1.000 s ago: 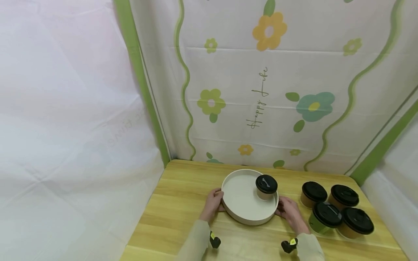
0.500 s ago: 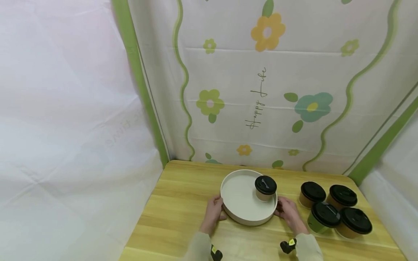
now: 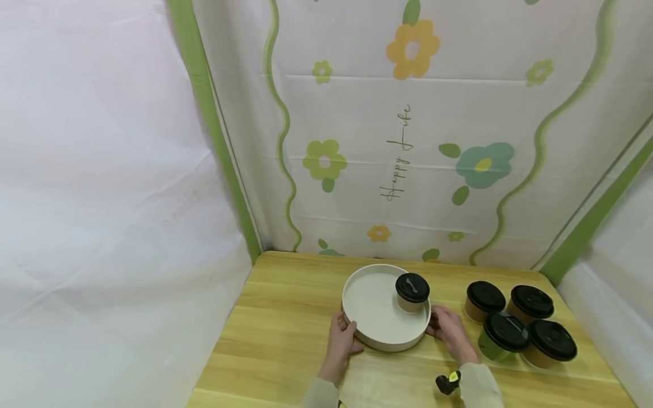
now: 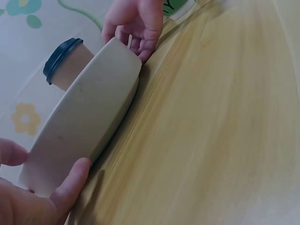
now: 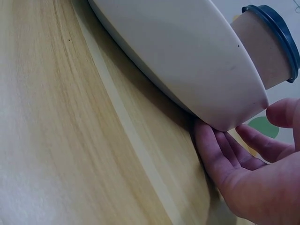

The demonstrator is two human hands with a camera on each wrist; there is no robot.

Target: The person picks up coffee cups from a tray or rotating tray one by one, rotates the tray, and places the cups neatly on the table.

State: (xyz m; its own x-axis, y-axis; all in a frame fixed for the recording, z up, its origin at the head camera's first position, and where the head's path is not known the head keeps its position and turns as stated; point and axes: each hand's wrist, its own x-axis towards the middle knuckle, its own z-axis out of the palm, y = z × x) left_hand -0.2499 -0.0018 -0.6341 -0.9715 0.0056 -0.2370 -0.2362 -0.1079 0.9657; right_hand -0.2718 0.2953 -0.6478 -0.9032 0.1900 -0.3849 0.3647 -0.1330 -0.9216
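Note:
A round cream tray (image 3: 374, 306) with a low wall lies on the wooden table. Toward its right side stands an upright brown paper cup with a black lid (image 3: 412, 288). My left hand (image 3: 340, 343) touches the tray's front-left wall, its thumb stretched along the outside near the tabletop and another finger by the rim. At the opposite side my right hand (image 3: 449, 328) holds the tray's edge. In the right wrist view, several fingers (image 5: 213, 150) reach to the tray's bottom edge while the thumb is beside the rim. Parts of both hands are hidden in the head view.
Several lidded paper cups stand grouped at the table's right, among them a green cup (image 3: 494, 347) and a brown cup (image 3: 542, 352). A white flowered curtain (image 3: 357, 113) hangs behind the wooden table (image 3: 285, 317), with white cloth at both sides.
My left hand has slid along the tray's wall toward its front, and its thumb has spread out. My right hand keeps its place. The head view has turned slightly right.

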